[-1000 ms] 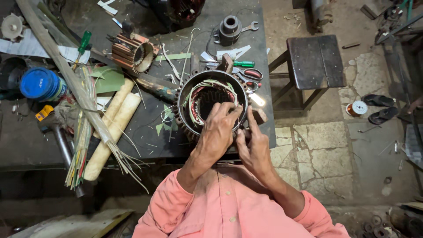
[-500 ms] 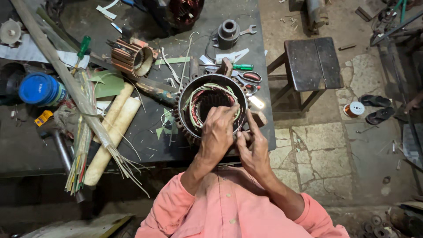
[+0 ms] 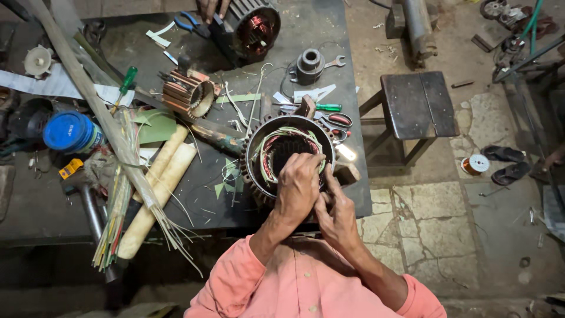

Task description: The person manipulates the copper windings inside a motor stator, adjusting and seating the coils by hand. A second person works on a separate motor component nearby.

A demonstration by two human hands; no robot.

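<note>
A round motor stator (image 3: pixel 287 154) stands on the near right part of the dark worktop (image 3: pixel 194 194), its open end facing up. Inside its ribbed metal shell sit coil windings (image 3: pixel 272 154) in red, green and pale wire, looped around the bore.

The left hand (image 3: pixel 298 187) lies over the near rim of the stator, fingers curled down into the windings at the bore's edge. The right hand (image 3: pixel 335 215) sits just beside it, touching it, fingers pinched narrow at the stator's near right rim; what they pinch is too small to tell.

A second stator (image 3: pixel 189 96), copper-coloured and lying on its side, rests further back, its hollow showing pale inside. A larger motor housing (image 3: pixel 254 26) with reddish copper windings stands at the far edge, another person's hand (image 3: pixel 213 7) just behind it. A blue round tub (image 3: pixel 72 132) with its lid on sits at the left. Two rolls of pale paper (image 3: pixel 159 185) lie beside a bundle of thin sticks (image 3: pixel 120 200). Red-handled scissors (image 3: pixel 336 121) and a green-handled screwdriver (image 3: pixel 321 108) lie just beyond the stator. A dark stool (image 3: pixel 419 105) stands on the floor to the right.
</note>
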